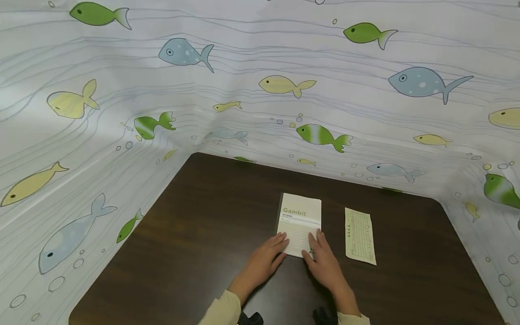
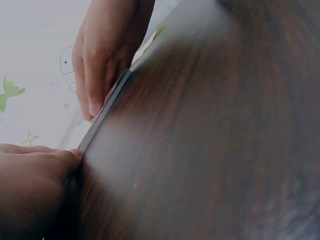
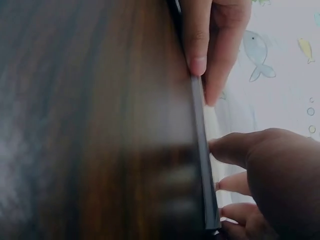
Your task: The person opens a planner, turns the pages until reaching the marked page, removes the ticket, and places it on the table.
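A notebook (image 1: 299, 225) with a pale cover, the word "Gambit" on it and a dark spine on its left side lies flat on the brown table. My left hand (image 1: 264, 261) touches its lower left side, the fingertips resting on the cover's edge. On the lower right part of the cover rests my right hand (image 1: 325, 264), its fingers extended. In the left wrist view the notebook's dark edge (image 2: 106, 109) shows between the two hands. From the right wrist, my right fingers (image 3: 232, 147) touch the notebook's top along its near edge.
A pale green printed slip of paper (image 1: 360, 235) lies to the right of the notebook. The dark wooden table (image 1: 195, 216) has rounded corners. White sheeting (image 1: 243, 49) printed with fish stands around its back and sides.
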A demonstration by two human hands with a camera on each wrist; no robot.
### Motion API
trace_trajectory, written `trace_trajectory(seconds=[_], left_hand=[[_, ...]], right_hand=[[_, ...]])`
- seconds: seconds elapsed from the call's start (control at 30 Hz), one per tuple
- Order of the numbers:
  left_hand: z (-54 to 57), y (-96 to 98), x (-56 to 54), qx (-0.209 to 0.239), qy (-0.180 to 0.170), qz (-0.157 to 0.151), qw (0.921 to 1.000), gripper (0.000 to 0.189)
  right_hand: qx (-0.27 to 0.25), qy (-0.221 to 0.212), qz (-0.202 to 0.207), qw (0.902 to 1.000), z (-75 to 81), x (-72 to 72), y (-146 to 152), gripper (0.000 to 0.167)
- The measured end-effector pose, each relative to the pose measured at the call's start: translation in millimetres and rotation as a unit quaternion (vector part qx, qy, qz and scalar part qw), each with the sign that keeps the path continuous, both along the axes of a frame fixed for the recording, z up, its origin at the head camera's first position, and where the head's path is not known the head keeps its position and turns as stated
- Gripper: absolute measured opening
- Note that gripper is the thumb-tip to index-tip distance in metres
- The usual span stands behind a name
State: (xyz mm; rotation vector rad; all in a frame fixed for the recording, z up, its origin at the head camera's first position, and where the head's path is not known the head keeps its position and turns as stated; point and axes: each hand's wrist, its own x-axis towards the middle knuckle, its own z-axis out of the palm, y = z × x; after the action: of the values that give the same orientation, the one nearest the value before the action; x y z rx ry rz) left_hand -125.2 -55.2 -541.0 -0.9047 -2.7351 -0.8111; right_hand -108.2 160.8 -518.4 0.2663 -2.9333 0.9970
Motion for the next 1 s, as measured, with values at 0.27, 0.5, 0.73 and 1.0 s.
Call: trace_trajectory(seconds=[0.27, 0.5, 0.73, 1.0], left_hand=[[-2.5, -4.1, -0.1, -0.021, -0.025, 0.000, 0.9995, 0.043], [-2.3, -2.8, -1.0, 0.012, -0.021, -0.007, 0.9997, 0.043], [-2.7, 2.8, -7.3, 0.021, -0.011, -0.003, 0.9997, 0.042], [-5.2, 3.6, -7.3, 0.023, -0.011, -0.003, 0.9997, 0.042]], right_hand=[[-0.017, -0.004, -0.001, 0.9998, -15.7, 2.1, -1.5, 0.062], [0.000, 0.017, -0.002, 0.9999, -12.4, -0.3, 0.6, 0.062], [0.012, 0.036, -0.005, 0.9993, -6.1, -3.7, 4.5, 0.060], [0.002, 0.039, -0.011, 0.9992, -12.9, -3.5, 5.4, 0.061]])
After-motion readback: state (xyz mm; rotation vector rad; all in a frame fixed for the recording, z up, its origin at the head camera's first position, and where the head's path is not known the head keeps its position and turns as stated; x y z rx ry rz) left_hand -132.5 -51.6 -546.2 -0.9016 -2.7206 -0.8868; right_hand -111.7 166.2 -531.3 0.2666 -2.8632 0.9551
